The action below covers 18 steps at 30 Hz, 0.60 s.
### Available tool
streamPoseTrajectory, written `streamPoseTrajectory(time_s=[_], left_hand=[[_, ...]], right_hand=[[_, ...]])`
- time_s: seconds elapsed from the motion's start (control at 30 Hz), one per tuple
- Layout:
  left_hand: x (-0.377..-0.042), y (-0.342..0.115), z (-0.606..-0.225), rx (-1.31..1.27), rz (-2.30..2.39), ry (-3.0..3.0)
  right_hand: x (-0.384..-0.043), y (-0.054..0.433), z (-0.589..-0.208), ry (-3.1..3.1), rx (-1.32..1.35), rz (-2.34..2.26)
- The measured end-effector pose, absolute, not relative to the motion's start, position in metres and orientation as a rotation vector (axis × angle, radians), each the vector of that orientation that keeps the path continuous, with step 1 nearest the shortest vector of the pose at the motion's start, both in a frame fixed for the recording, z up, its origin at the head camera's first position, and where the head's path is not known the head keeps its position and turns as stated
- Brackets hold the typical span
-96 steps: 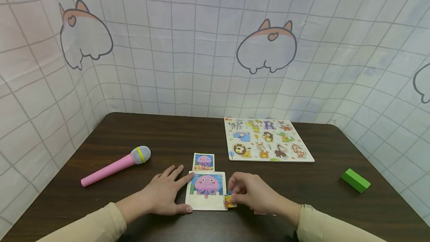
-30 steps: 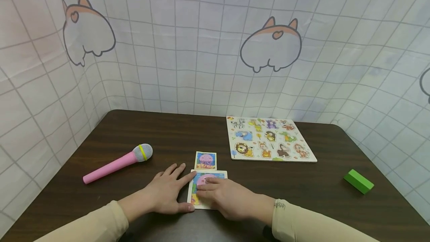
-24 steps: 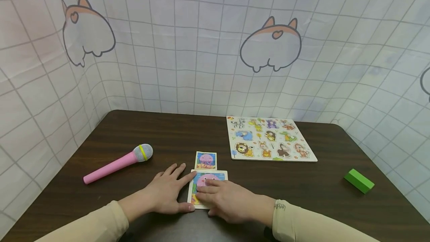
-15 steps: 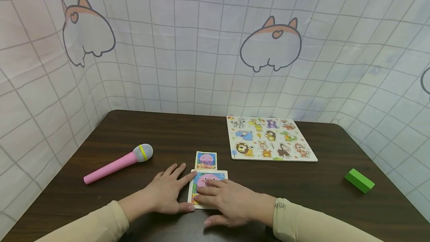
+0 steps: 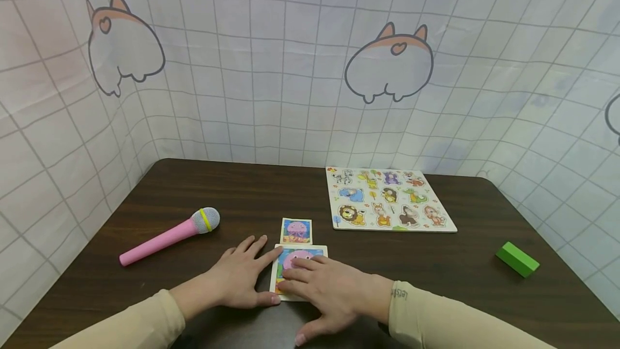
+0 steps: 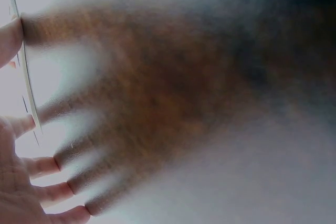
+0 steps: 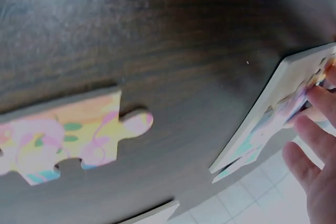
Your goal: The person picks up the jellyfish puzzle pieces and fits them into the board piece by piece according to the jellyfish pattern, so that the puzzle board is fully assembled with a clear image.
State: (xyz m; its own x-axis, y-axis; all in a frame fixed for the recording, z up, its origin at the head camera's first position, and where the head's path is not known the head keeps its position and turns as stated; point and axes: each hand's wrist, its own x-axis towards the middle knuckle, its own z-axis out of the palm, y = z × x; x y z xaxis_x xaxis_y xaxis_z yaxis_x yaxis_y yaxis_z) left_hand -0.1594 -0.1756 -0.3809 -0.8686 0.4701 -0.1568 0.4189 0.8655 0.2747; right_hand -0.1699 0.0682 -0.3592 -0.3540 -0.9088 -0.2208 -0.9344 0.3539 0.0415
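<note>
A small white-framed jellyfish jigsaw (image 5: 325, 250) lies flat near the table's front. My left hand (image 5: 237, 276) rests on the table with fingers spread, its forefinger and thumb at the frame's left edge. Fingers extended, my right hand (image 5: 334, 287) presses on the lower part of the picture, covering much of it. Its thumb points away from the frame, toward the front edge. A yellow and pink puzzle piece (image 7: 73, 135) lies loose on the table in the right wrist view. Touching the frame's far side is a small card (image 5: 296, 230) with a similar jellyfish.
A pink toy microphone (image 5: 164, 241) lies at the left. At the back right is a white animal puzzle board (image 5: 392, 225). A green block (image 5: 517, 259) sits on the far right. Grid-patterned cloth (image 5: 271, 69) hangs behind the table.
My right hand has gone from pinching a yellow piece beside the frame to pressing inside it; yellow now shows at the lower left. Its thumb has spread outward. The left hand stays put.
</note>
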Motion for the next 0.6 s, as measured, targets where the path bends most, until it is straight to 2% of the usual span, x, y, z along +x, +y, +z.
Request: streamPoseTrajectory(time_s=[0.6], left_hand=[[-0.1598, -0.175, -0.3802, 0.673, 0.322, 2.809]], right_hand=[[-0.1702, 0.064, -0.3586, 2.454, -1.689, 0.295]])
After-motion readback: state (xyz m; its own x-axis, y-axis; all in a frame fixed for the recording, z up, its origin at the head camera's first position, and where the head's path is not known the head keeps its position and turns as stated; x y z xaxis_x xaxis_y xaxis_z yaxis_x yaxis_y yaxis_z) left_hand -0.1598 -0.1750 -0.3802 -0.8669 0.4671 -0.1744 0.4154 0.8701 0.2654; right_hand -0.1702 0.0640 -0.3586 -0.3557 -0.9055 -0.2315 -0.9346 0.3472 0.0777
